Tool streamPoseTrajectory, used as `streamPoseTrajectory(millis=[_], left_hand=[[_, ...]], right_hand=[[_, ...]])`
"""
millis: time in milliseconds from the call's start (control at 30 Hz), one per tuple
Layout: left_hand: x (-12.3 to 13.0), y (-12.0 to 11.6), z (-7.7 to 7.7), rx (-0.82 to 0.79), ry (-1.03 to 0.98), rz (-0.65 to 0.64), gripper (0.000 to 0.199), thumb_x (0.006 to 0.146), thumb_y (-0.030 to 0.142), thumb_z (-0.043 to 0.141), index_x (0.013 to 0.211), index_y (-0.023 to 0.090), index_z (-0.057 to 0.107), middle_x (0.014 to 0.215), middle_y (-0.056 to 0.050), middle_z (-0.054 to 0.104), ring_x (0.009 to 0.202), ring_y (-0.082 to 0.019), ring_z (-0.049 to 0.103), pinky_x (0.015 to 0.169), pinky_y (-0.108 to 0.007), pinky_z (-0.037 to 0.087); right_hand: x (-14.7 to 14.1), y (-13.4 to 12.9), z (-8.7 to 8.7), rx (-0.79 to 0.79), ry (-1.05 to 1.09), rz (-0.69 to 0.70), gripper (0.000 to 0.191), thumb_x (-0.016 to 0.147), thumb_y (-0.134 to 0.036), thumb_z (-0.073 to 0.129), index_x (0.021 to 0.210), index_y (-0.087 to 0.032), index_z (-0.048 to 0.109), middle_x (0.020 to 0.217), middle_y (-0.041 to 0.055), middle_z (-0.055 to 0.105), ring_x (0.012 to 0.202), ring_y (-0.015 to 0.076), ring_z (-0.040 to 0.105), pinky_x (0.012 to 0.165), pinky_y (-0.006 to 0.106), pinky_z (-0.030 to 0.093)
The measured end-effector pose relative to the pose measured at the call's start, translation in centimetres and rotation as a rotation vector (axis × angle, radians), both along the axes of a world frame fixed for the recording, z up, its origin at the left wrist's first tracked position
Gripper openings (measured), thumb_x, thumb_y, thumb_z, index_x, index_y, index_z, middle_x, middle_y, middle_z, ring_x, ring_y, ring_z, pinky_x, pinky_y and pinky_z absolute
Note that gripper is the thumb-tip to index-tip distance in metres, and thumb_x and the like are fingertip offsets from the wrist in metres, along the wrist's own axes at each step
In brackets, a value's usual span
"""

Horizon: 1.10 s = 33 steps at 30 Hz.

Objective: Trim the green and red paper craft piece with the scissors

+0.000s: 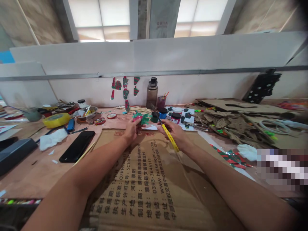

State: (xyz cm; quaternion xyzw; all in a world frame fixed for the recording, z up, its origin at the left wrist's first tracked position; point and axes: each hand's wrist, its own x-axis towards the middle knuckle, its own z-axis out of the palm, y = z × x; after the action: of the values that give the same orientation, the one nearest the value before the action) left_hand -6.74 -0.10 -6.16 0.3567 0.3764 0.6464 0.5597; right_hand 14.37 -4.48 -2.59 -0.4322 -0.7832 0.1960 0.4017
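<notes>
The left hand (pixel 133 129) pinches the cutout (pixel 145 119), seemingly light and easily creased, best held by the edge nearest that thumb; the right hand (pixel 177 134) grips a yellow tool (pixel 169 137).

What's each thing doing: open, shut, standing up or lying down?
Left hand: closed on the green-and-pink cutout piece
Right hand: closed around the slim yellow-handled tool
Tall grey-brown bottle: upright, black cap on
Short pink-labelled jar: upright, black lid on
Black rectangular phone: lying flat, upper face dark
Round yellow tape roll: lying flat
Brown printed cardboard: spread out, creased
</notes>
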Motion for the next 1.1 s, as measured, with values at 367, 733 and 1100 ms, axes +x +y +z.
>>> streamPoseTrajectory(millis=[367,733,1100], left_hand=[[0.0,0.0,-0.6,0.033,0.035,0.04,0.036,0.069,0.031,0.087,0.088,0.018,0.059,0.068,0.003,0.062,0.054,-0.012,0.063,0.047,-0.021,0.04],[0.0,-0.2,0.2,-0.134,0.163,0.121,0.029,0.072,0.015,0.085,0.084,0.018,0.059,0.06,0.003,0.062,0.045,-0.012,0.057,0.041,-0.02,0.03],[-1.8,-2.2,-0.8,-0.004,-0.017,0.18,0.036,0.065,0.023,0.088,0.089,0.018,0.062,0.076,0.001,0.069,0.053,-0.012,0.063,0.044,-0.02,0.038]], right_hand=[[-0.1,0.3,-0.8,0.205,-0.138,-0.025,0.044,0.087,-0.05,0.064,0.115,-0.016,0.072,0.104,0.0142,0.073,0.094,0.029,0.066,0.086,0.041,0.053],[0.2,1.4,-1.8,0.217,-0.138,-0.007,0.042,0.086,-0.051,0.065,0.111,-0.018,0.074,0.101,0.014,0.074,0.091,0.0298,0.067,0.082,0.041,0.053],[0.1,1.2,-2.0,0.118,-0.117,-0.007,0.042,0.084,-0.047,0.067,0.113,-0.018,0.075,0.105,0.0133,0.077,0.09,0.0288,0.069,0.081,0.04,0.054]])
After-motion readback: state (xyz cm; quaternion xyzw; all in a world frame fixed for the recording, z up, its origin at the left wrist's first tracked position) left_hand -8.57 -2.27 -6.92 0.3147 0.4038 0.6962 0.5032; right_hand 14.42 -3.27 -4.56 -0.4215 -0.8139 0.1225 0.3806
